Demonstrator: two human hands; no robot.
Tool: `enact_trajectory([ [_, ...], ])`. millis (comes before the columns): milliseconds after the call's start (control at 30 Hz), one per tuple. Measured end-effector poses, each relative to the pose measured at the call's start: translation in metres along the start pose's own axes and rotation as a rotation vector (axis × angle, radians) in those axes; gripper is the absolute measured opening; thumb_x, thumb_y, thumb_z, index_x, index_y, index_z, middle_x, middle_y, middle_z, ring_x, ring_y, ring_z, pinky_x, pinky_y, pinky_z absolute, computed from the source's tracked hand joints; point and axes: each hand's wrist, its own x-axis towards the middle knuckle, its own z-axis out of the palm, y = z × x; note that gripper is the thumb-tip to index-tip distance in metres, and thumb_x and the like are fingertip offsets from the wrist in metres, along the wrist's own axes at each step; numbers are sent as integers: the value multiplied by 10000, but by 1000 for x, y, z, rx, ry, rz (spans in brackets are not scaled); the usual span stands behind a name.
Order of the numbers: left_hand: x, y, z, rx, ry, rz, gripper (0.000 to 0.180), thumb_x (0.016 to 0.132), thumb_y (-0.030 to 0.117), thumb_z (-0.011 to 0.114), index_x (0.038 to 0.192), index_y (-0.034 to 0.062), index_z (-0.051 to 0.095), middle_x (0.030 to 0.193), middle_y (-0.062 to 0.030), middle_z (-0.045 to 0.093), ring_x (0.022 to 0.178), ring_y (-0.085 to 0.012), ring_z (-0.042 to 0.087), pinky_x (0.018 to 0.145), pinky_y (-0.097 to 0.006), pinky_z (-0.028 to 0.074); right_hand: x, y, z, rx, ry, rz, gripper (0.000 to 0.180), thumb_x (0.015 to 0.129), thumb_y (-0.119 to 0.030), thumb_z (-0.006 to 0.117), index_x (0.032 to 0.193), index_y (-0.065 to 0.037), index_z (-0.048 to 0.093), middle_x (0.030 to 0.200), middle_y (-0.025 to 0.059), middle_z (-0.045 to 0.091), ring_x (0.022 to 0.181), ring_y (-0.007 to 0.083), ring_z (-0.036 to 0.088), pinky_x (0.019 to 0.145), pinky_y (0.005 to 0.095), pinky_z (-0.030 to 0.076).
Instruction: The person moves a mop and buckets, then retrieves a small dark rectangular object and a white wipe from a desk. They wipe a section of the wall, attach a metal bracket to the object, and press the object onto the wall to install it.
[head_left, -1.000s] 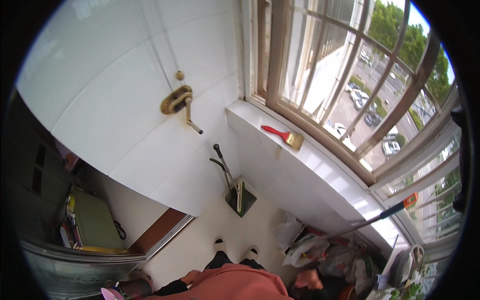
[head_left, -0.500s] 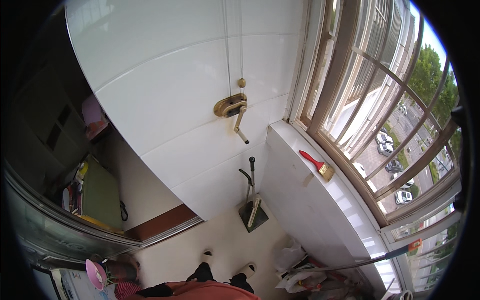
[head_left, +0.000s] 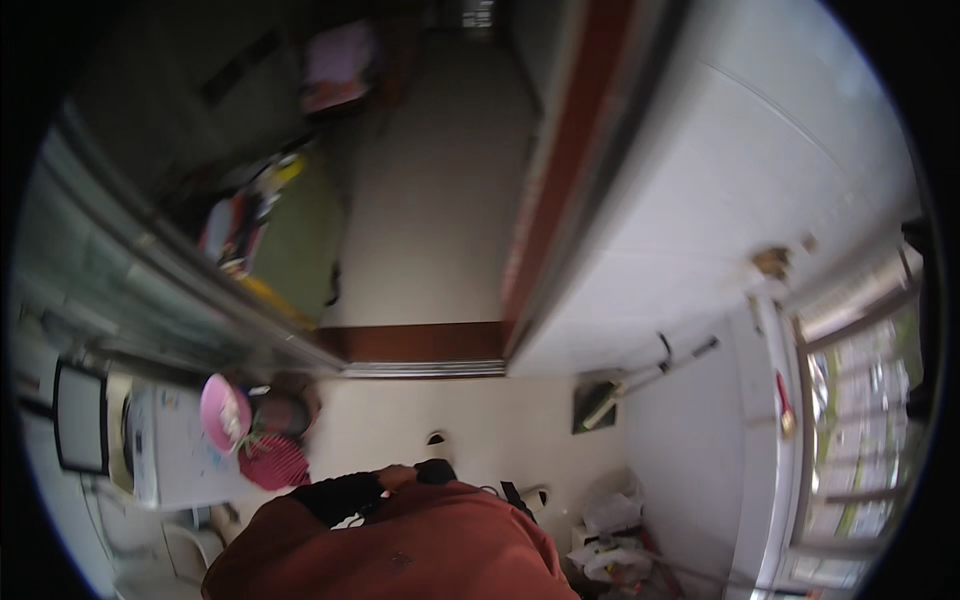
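Observation:
My left hand (head_left: 398,477) is held low in front of my reddish-brown top (head_left: 390,545), at the end of a black sleeve (head_left: 340,497). Blur smears its fingers, and anything in them cannot be made out. My right hand does not show. Just ahead of my body are my light shoes (head_left: 437,440) on the pale floor. On my left, nearest that arm, lie a red striped cloth (head_left: 275,462) and a pink basin (head_left: 225,412) with something whitish in it.
Ahead is a doorway with a brown sill (head_left: 425,342). A dustpan with brush (head_left: 598,405) leans by the right wall. Plastic bags (head_left: 612,540) crowd the lower right. A red-handled paintbrush (head_left: 783,402) lies on the window ledge. At left stands a white appliance (head_left: 180,440).
The view has swung left, so the doorway is now ahead and the window, wall crank and paintbrush sit farther right. More of my top and my left hand have come into view.

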Motion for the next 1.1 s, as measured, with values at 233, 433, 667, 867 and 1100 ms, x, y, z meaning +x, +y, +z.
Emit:
enact_trajectory([
  [233,-85,15,-30,-188,209,-449,400,999,385,478,1192,89,665,1094,-197,735,1038,-407,702,866,-528,543,72,-97,-4,-379,-173,-156,312,1039,-319,488,1064,-79,687,1061,243,719,925,487,686,761,531,578],
  [433,-101,-12,-20,-427,329,-562,434,958,413,544,1170,56,672,1133,-228,723,1106,-412,678,922,-523,524,170,-202,-15,-731,-78,-763,292,1052,-316,505,990,-84,672,817,208,683,769,422,675,639,520,534],
  [667,-91,-36,-82,-669,305,-741,416,987,435,556,1209,106,679,1159,-215,709,1123,-398,667,905,-498,523,312,-351,-30,-646,-477,-464,614,1048,-492,475,835,15,749,704,246,684,747,409,726,627,549,505],
  [867,-52,-74,-185,-914,604,-789,384,1006,416,549,1205,108,664,1133,-197,697,1079,-373,664,888,-490,519,454,-467,-66,-89,-972,73,175,976,-205,644,970,-55,732,698,108,641,643,249,632,602,410,503],
  [1100,-16,-107,-323,-718,1027,-657,407,1027,424,515,1191,52,504,1023,-231,690,901,-449,652,732,-517,516,512,-625,-138,-37,-889,79,291,1001,-306,609,1097,-38,669,1001,91,665,749,209,614,661,374,508],
])
